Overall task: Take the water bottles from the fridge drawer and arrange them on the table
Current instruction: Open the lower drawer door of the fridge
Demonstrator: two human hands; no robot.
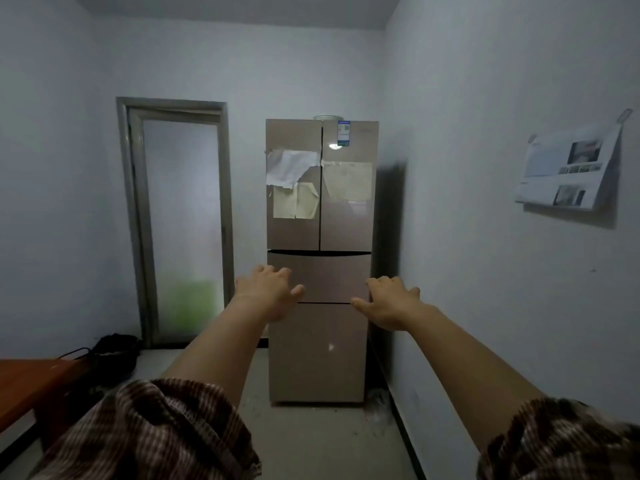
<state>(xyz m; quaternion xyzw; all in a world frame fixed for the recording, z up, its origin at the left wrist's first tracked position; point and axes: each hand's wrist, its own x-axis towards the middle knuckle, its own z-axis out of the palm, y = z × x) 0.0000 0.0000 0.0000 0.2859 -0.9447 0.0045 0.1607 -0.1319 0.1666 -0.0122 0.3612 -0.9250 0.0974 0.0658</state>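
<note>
A tall beige fridge (320, 216) stands against the far wall, with two upper doors and two drawers below, all closed. Its middle drawer (329, 277) lies between my two raised hands. My left hand (268, 292) is stretched out in front of the drawer's left edge, fingers spread, holding nothing. My right hand (389, 301) reaches toward the drawer's right edge, fingers apart and empty. Both hands appear short of the fridge. No water bottles are visible. The corner of a reddish-brown table (31, 386) shows at the lower left.
A frosted glass door (180, 223) in a grey frame is left of the fridge. A black bag (110, 355) lies on the floor by the table. Papers hang on the right wall (568, 168). Bare concrete floor (311, 438) leads to the fridge.
</note>
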